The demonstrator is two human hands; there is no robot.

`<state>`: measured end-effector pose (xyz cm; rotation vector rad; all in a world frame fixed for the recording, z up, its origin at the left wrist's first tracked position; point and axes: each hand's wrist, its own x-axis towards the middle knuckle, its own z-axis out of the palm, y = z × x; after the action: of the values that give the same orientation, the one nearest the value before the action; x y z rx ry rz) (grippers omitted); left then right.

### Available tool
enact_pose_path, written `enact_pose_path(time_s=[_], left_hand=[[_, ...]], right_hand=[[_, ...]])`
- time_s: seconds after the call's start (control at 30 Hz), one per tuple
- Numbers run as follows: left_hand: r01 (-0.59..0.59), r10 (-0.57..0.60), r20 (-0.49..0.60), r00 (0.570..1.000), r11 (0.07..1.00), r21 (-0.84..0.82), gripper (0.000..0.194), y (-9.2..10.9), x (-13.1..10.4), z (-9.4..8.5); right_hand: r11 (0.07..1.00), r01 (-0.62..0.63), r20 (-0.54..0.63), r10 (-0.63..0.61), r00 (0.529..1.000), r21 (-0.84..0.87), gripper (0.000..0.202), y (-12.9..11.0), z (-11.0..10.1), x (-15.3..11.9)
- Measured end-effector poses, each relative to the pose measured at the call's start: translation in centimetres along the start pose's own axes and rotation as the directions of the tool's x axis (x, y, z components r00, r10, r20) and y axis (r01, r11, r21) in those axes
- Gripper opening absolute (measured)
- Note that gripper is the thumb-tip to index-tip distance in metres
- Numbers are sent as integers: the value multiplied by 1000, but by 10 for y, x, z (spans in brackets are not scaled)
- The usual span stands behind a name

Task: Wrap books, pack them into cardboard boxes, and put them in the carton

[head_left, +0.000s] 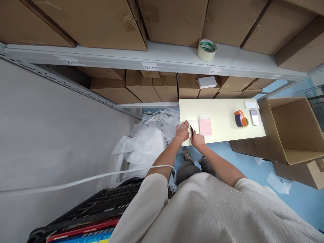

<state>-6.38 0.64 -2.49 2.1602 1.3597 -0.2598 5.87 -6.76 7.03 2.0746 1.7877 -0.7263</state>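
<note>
My right hand [198,139] is closed around a yellow and black utility knife [191,129], its tip pointing away from me. Just left of it, my left hand [182,131] lies flat with fingers stretched on the left end of a pale yellow board [222,109]. A thin whitish strip, perhaps clear film, shows by the left fingertips; I cannot make out what it is. Beside my right hand rests a pink flat packet [205,127] in a clear sleeve. Farther right on the board stands an orange and dark blue tape dispenser [240,119].
White cards [255,120] lie at the board's right end, near an open cardboard box [293,131]. A metal shelf [172,59] with boxes and a tape roll [207,49] crosses ahead. White packing sheets [144,143] pile up left; a white cable [83,180] crosses by my left arm.
</note>
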Motion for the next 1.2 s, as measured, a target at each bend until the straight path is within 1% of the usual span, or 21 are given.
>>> enact_pose_path(time_s=[0.13, 0.27, 0.33, 0.4, 0.47, 0.53, 0.6, 0.67, 0.77, 0.83, 1.03, 1.13, 1.2], left_hand=[[18, -19, 19, 1000, 999, 29, 88, 2, -2, -2], [15, -15, 10, 1000, 1000, 23, 86, 4, -3, -4], [12, -13, 1, 1000, 1000, 14, 84, 5, -4, -5], [7, -7, -38, 999, 1000, 7, 80, 6, -9, -5], [-11, 11, -126, 992, 1000, 5, 71, 8, -17, -4], [-28, 28, -211, 977, 1000, 5, 57, 9, -29, -1], [-44, 43, -236, 971, 999, 3, 45, 9, -40, 3], [-68, 67, -223, 972, 998, 2, 39, 8, -50, 7], [-104, 101, -226, 969, 995, 1, 43, 7, -57, 12], [-97, 94, -234, 968, 995, -5, 48, 8, -59, 15], [-17, 7, -251, 968, 999, -41, 54, 15, -60, 26], [25, -40, -239, 970, 997, -67, 57, 19, -61, 31], [41, -56, -220, 974, 997, -72, 54, 21, -62, 32]], right_hand=[[1000, 2, 15, -2, 1000, -13, 38, 0, 3, -11], [999, -9, 30, 10, 1000, -36, 38, 0, 6, -24], [999, -15, 36, 17, 999, -39, 38, 0, 8, -30], [999, -18, 39, 19, 999, -34, 39, 0, 9, -33], [999, -18, 40, 20, 999, -28, 40, 1, 9, -35], [1000, -18, 38, 19, 999, -23, 39, 1, 8, -36], [1000, -12, 36, 13, 999, -17, 38, 1, 8, -36], [1000, -6, 34, 7, 999, -14, 38, 0, 7, -38], [1000, 0, 37, 1, 999, -20, 37, 1, 8, -42], [1000, 8, 41, -7, 999, -24, 37, 3, 9, -46], [998, 47, 44, -46, 998, -28, 38, 13, 13, -60], [998, 62, 63, -61, 996, -20, 37, 17, 16, -68], [998, 62, 70, -61, 996, -13, 36, 18, 19, -72]])
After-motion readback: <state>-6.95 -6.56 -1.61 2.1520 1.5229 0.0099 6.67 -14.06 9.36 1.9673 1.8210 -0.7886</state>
